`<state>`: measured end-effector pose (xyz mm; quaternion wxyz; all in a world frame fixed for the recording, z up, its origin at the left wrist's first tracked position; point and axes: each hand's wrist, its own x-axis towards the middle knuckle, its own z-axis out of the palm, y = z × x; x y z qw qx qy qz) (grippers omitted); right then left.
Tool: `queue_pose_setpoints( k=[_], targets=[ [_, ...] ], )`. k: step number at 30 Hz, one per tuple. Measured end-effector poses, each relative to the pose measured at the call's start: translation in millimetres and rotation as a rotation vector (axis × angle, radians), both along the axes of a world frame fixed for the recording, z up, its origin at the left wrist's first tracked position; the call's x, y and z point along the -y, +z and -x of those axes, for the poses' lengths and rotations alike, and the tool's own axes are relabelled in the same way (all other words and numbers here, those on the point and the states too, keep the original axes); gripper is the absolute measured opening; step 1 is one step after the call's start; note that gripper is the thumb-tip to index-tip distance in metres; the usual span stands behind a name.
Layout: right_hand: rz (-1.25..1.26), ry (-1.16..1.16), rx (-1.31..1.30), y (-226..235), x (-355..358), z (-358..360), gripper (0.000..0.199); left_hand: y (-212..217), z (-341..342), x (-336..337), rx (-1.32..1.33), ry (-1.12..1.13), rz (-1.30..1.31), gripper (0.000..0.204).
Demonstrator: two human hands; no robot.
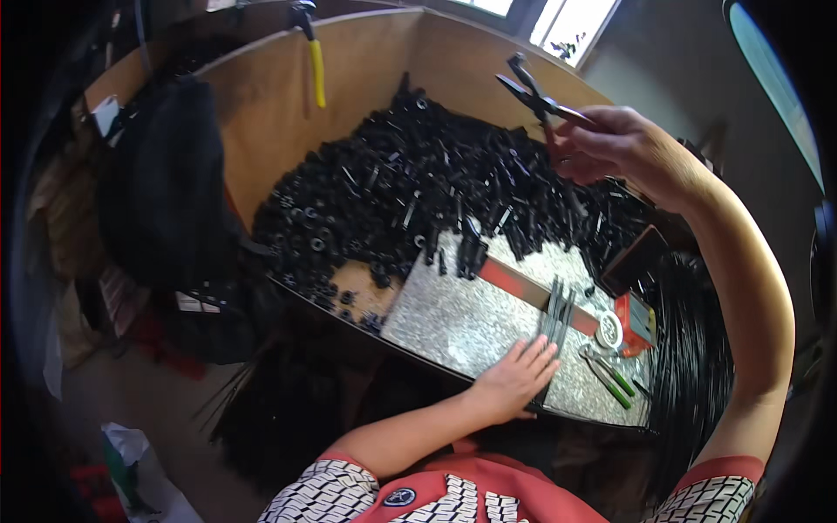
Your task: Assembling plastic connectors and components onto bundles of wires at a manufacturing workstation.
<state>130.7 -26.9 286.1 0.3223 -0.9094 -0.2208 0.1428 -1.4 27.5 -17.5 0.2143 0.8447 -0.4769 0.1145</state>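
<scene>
Raised over the far right of the pile, my right hand (610, 148) is closed around the red-handled pliers (542, 106). Their dark jaws point up and to the left; whether a small part sits at one tip is hard to make out. My left hand (518, 380) lies with fingers stretched out on several thin black strips (558, 315), which rest across a shiny metal-topped board (436, 327). A flat red-brown bar (521, 286) crosses the board under the strips. To the right of that hand lie green-handled pliers (609, 380).
A large heap of short black tubular parts (392, 179) fills the wooden-walled bin (366, 57). On the board's right stand a white round roll (609, 331) and a red box (635, 318). Long black strands (689, 349) hang beyond. A yellow-handled hammer (316, 74) hangs on the bin wall.
</scene>
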Motion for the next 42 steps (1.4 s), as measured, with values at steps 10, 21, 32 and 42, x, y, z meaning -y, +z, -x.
queue_pose_setpoints(
  k=[10,21,32,42],
  targets=[
    [-0.616,0.138,0.201,7,-208,-37,0.038,0,2,-6,0.025,0.048,-0.013,0.099],
    [-0.590,-0.031,0.621,-60,-314,-89,0.039,-14,-1,-1,-0.002,0.008,0.019,0.101],
    [0.196,0.121,0.408,-75,-292,-79,0.045,-7,-2,-6,-0.030,-0.002,0.001,0.100],
    [0.372,0.141,0.234,-2,-196,-10,0.051,-4,5,-6,-0.043,0.031,0.093,0.098]
  ],
)
